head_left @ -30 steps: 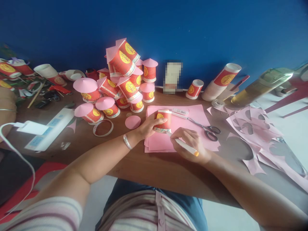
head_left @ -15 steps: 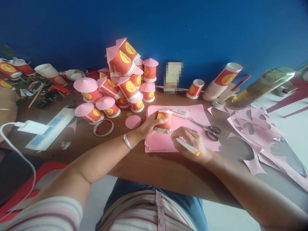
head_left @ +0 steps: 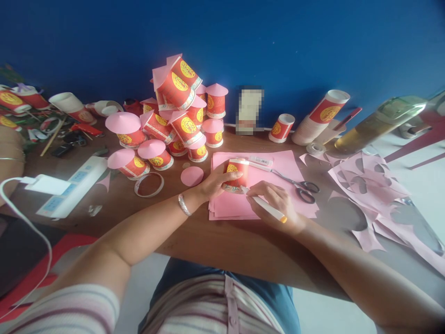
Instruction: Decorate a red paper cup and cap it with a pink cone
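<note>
My left hand [head_left: 216, 183] is wrapped round a red paper cup [head_left: 239, 172] with a yellow emblem, held over a stack of pink paper [head_left: 232, 208]. In my right hand [head_left: 273, 202] is a white marker [head_left: 269, 208] with an orange end; its tip is close to the cup's patterned lower rim, and whether it touches I cannot tell. Behind the right hand, scissors [head_left: 304, 190] with dark handles lie on the pink paper beside a white labelled item [head_left: 260, 161]. A pink paper circle [head_left: 192, 176] lies left of my left hand.
Red cups with pink cone tops [head_left: 181, 120] are piled at the back left. A tape ring [head_left: 149, 184] and power strip [head_left: 71, 188] lie on the left. At the right are paper scraps [head_left: 368, 185], stacked cups [head_left: 321, 113], a single cup [head_left: 281, 128] and a bottle [head_left: 378, 123].
The right hand and marker have shifted very slightly. My left hand keeps the cup in about the same place, and the things around have not moved.
</note>
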Available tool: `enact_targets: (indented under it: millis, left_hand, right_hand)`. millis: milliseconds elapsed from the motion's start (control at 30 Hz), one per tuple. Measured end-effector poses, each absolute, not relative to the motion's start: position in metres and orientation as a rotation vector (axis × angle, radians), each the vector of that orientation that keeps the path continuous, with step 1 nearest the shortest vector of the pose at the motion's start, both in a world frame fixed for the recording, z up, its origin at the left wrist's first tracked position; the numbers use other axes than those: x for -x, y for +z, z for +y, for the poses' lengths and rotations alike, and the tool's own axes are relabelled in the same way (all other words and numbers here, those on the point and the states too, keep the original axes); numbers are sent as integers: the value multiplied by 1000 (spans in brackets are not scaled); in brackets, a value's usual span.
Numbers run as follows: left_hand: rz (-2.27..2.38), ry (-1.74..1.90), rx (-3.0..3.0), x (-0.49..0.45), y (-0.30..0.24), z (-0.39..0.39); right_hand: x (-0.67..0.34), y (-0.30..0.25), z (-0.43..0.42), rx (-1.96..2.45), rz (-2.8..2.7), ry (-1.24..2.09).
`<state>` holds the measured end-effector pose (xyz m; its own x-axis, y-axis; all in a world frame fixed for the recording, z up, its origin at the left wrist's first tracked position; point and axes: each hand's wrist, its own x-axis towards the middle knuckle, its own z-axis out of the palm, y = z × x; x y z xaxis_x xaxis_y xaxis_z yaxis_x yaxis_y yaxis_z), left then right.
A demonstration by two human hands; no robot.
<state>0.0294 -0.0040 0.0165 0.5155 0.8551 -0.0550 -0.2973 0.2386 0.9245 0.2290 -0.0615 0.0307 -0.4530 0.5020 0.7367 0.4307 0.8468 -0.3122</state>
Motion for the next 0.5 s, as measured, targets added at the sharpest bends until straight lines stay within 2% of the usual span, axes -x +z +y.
enact_targets:
  millis: [500]
  left_hand:
    - [645, 888, -1012, -31, 19, -6]
  right_hand:
    - [-229, 31, -62, 689, -2092, 78]
